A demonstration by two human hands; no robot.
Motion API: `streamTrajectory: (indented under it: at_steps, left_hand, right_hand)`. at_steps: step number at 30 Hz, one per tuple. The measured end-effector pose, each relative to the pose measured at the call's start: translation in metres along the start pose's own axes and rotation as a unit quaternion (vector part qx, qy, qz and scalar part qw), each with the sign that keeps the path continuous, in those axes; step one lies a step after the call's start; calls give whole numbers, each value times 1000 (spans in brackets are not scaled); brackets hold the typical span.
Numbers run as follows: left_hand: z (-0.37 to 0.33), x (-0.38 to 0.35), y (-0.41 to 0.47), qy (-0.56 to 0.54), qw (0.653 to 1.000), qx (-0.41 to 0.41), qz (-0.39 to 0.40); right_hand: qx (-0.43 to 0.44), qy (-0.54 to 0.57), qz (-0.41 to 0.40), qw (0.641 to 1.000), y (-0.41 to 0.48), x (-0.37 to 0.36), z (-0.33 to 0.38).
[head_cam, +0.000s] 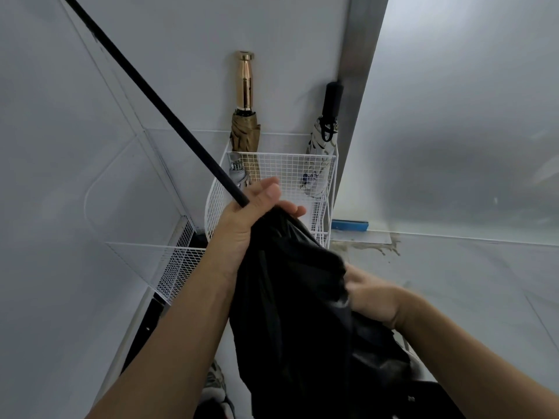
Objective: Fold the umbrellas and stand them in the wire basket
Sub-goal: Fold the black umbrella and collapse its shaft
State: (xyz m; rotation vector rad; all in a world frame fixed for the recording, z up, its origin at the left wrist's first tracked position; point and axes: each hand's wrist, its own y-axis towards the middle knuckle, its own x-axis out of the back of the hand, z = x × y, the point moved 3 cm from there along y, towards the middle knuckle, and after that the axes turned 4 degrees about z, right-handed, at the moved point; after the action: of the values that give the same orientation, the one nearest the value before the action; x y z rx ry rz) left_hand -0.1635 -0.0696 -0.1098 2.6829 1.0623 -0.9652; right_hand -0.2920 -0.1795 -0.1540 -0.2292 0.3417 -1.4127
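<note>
At the frame's centre the left hand [248, 219] has its fingers curled tight around the black umbrella [290, 297] where its dark shaft [145, 95] leaves the bunched canopy and runs out toward 11 o'clock, while the right hand [372, 294], at 4 o'clock and motion-blurred, presses into the cloth with a grasp that cannot be made out. At 12 o'clock the white wire basket [287, 167] holds a gold-handled umbrella [245, 116] upright at its back left, a pale patterned umbrella [322, 146] with a black handle at its back right, and a grey umbrella [237, 173] low at its left. No readable writing or brand shows anywhere.
</note>
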Motion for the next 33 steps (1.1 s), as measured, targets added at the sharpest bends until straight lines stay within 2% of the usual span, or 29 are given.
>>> streamTrajectory:
  at_steps: [2,5,7,9,10,12,13,15,17,19,21,24,25,26,28,29,31,33]
  left_hand:
    - [1,1,1,49,997,-22,-54]
    - [1,2,0,137,981,-81,-110]
    - [-2,6,-1,191,966,-118,-125]
    - [-4,9,-2,247,948,-151,-129]
    - [-4,9,-2,276,938,-165,-131]
    - [-3,7,-3,328,915,-191,-139]
    - [-2,6,-4,348,904,-203,-143]
    - [1,5,-4,373,888,-220,-152]
    - [0,8,-3,385,878,-229,-167]
    - [-1,11,-2,394,870,-233,-183]
    - [-2,13,-1,397,867,-231,-190]
    - [-1,14,0,395,868,-226,-198]
    - [-1,15,0,393,869,-225,-199]
    - [-1,15,0,389,872,-224,-198]
    - [-1,14,-1,379,878,-223,-190]
    - [0,13,-1,376,880,-223,-184]
    - [2,10,-2,375,883,-222,-173]
    - [2,11,-1,373,883,-223,-178]
  right_hand:
    - [13,-48,-12,999,5,0,-6]
    - [41,-86,-72,993,11,3,-9]
    - [93,-89,-162,978,9,10,-4]
    - [161,-52,-278,946,0,17,10]
    - [187,-41,-298,935,-5,17,17]
    - [181,-87,-279,939,-7,10,20]
    - [158,-144,-269,939,-5,4,18]
    - [127,-213,-284,926,-2,1,12]
    - [139,-161,-288,934,-2,3,12]
    - [170,-53,-250,952,-9,8,21]
    - [184,8,-203,962,-15,9,28]
    - [157,-19,-136,978,-15,0,29]
    - [149,-37,-139,978,-13,-1,27]
    - [147,-61,-176,972,-13,-1,26]
    - [145,-164,-296,930,-11,10,20]
    - [135,-227,-332,906,-10,14,17]
    - [117,-284,-341,888,-6,14,12]
    - [146,-275,-338,888,-4,10,13]
